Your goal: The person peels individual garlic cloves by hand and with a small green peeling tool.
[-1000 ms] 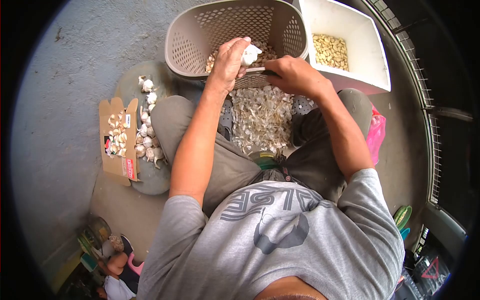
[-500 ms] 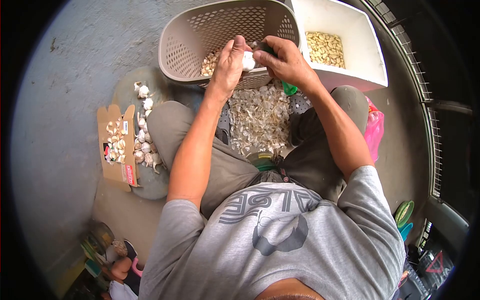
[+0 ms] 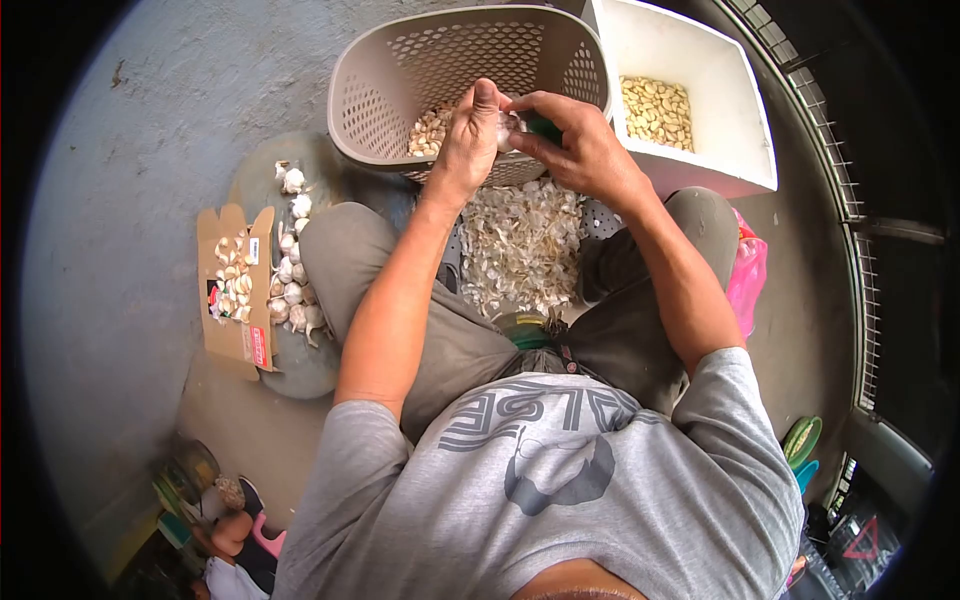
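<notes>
My left hand [image 3: 468,145] is closed around a whitish garlic bulb [image 3: 508,130], held over the near rim of the brown perforated basket [image 3: 375,160]. My right hand [image 3: 585,145] meets it from the other side, thumb and fingers at the bulb. A green tool [image 3: 543,126] shows inside the right hand's grip; its working end is hidden. Loose garlic cloves [image 3: 430,130] lie in the basket behind my hands. Beneath them, a heap of papery garlic skins [image 3: 520,245] covers the floor between my legs.
Right of the basket stands a white box [image 3: 715,110] containing peeled cloves [image 3: 655,112]. On my left, whole garlic bulbs [image 3: 295,275] lie beside a cardboard box [image 3: 235,345] with cloves on it. A pink bag [image 3: 748,280] lies by my right knee. Another person's arm [image 3: 232,535] appears at lower left.
The right hand has turned, and the green tool now shows between its thumb and fingers instead of below the palm. The bulb is more covered by fingers. The view has shifted slightly.
</notes>
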Available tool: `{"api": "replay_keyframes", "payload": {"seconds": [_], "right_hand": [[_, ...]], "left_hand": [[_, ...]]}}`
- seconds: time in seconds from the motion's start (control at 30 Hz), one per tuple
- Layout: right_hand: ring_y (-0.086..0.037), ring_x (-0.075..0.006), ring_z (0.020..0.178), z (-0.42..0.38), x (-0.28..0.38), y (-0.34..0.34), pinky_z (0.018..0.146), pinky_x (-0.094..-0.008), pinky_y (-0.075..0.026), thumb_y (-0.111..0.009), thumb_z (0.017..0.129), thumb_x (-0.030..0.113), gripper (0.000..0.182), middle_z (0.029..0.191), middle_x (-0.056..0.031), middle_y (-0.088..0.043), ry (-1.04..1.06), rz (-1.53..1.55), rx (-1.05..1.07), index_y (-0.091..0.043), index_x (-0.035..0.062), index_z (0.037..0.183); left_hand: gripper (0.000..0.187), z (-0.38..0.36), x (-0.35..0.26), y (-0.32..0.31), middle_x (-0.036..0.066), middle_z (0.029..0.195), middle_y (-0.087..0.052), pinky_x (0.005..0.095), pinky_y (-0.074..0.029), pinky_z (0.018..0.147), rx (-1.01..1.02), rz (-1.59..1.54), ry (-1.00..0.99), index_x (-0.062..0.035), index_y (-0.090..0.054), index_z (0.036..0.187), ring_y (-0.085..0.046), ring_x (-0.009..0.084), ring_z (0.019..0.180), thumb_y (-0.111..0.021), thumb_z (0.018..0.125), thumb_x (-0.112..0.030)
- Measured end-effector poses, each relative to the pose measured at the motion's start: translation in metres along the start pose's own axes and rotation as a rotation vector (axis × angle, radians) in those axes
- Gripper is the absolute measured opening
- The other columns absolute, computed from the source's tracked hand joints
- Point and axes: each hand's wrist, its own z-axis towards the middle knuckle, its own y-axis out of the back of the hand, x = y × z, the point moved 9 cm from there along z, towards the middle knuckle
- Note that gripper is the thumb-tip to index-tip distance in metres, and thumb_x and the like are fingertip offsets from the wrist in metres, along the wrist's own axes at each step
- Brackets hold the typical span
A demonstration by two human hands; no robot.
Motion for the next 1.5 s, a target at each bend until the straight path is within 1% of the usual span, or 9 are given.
{"api": "replay_keyframes", "payload": {"seconds": [0.13, 0.23, 0.3, 0.47, 0.57, 0.73, 0.83, 1.0, 1.5], "right_hand": [[-0.057, -0.0139, 0.059, 0.002, -0.027, -0.003, 0.054, -0.0324, -0.047, -0.074, 0.095, 0.019, 0.024, 0.071, -0.0071, -0.061, -0.207, 0.206, 0.005, -0.060, -0.0015, 0.098], [-0.052, -0.0083, 0.047, -0.004, -0.046, -0.006, 0.041, -0.0262, -0.038, -0.069, 0.100, 0.023, 0.025, 0.063, -0.0017, -0.057, -0.346, 0.382, -0.059, -0.057, 0.0030, 0.090], [-0.054, -0.0090, 0.047, -0.006, -0.058, -0.007, 0.042, -0.0264, -0.040, -0.067, 0.101, 0.025, 0.026, 0.063, -0.0020, -0.057, -0.399, 0.465, -0.082, -0.058, 0.0028, 0.091], [-0.058, -0.0087, 0.057, -0.006, -0.035, -0.032, 0.043, -0.0248, -0.046, -0.076, 0.094, 0.020, 0.046, 0.088, -0.0036, -0.065, -0.316, 0.752, 0.150, -0.055, -0.0006, 0.129], [-0.059, -0.0095, 0.058, -0.004, -0.041, -0.036, 0.043, -0.0255, -0.046, -0.081, 0.089, 0.015, 0.045, 0.085, -0.0038, -0.064, -0.345, 0.719, 0.091, -0.056, 0.0009, 0.124], [-0.061, -0.0119, 0.059, -0.003, -0.044, -0.036, 0.043, -0.0267, -0.046, -0.083, 0.088, 0.014, 0.042, 0.083, -0.0047, -0.063, -0.348, 0.812, 0.076, -0.055, 0.0016, 0.116], [-0.061, -0.0129, 0.060, -0.004, -0.042, -0.034, 0.043, -0.0274, -0.047, -0.083, 0.086, 0.009, 0.044, 0.084, -0.0050, -0.063, -0.369, 0.808, 0.053, -0.053, 0.0004, 0.116], [-0.061, -0.0114, 0.062, 0.001, -0.043, -0.011, 0.048, -0.0259, -0.047, -0.086, 0.081, 0.007, 0.045, 0.081, -0.0044, -0.064, -0.367, 0.734, -0.061, -0.058, -0.0001, 0.115], [-0.058, -0.0095, 0.057, -0.003, -0.057, -0.015, 0.043, -0.0257, -0.044, -0.085, 0.080, 0.010, 0.038, 0.080, -0.0029, -0.066, -0.408, 0.697, 0.021, -0.061, 0.0036, 0.110]], "left_hand": [[0.079, -0.002, 0.002, -0.002, 0.002, 0.084, -0.060, 0.0253, -0.047, 0.068, -0.010, 0.033, 0.025, -0.0025, -0.057, 0.098, -0.055, 0.0085, 0.077, -0.029, 0.099, -0.076], [0.078, -0.008, 0.005, -0.007, 0.000, 0.082, -0.061, 0.0203, -0.032, 0.040, -0.030, -0.068, 0.097, -0.0068, -0.060, 0.108, -0.045, 0.0030, 0.052, -0.029, 0.098, -0.078], [0.079, -0.007, 0.003, -0.006, 0.002, 0.083, -0.063, 0.0203, -0.032, 0.039, -0.036, -0.079, 0.093, -0.0070, -0.057, 0.118, -0.045, 0.0040, 0.050, -0.029, 0.097, -0.078], [0.082, -0.010, -0.002, 0.000, 0.005, 0.089, -0.064, 0.0201, -0.034, 0.038, -0.131, -0.183, 0.146, -0.0060, -0.052, 0.126, -0.048, 0.0051, 0.051, -0.030, 0.096, -0.079], [0.084, -0.012, 0.005, 0.002, 0.006, 0.093, -0.064, 0.0215, -0.035, 0.036, -0.099, -0.214, 0.196, -0.0047, -0.051, 0.129, -0.050, 0.0060, 0.051, -0.030, 0.096, -0.079], [0.081, -0.002, -0.001, 0.016, 0.007, 0.092, -0.060, 0.0259, -0.052, 0.072, -0.239, 0.193, -0.135, -0.0013, -0.050, 0.127, -0.058, 0.0130, 0.080, -0.029, 0.100, -0.075], [0.079, -0.012, -0.024, 0.010, 0.007, 0.093, -0.059, 0.0260, -0.050, 0.069, -0.297, 0.370, -0.280, -0.0010, -0.050, 0.125, -0.057, 0.0128, 0.080, -0.029, 0.101, -0.073], [0.029, -0.009, -0.027, 0.006, -0.002, 0.076, -0.062, 0.0203, -0.046, 0.058, -0.206, 0.184, -0.170, 0.0000, -0.063, 0.105, -0.056, 0.0045, 0.065, -0.065, 0.104, -0.029], [0.020, -0.016, -0.036, 0.005, 0.010, 0.094, -0.074, 0.0249, -0.057, 0.072, -0.031, 0.318, -0.158, 0.0094, -0.070, 0.108, -0.070, 0.0117, 0.081, -0.061, 0.101, -0.007]]}}
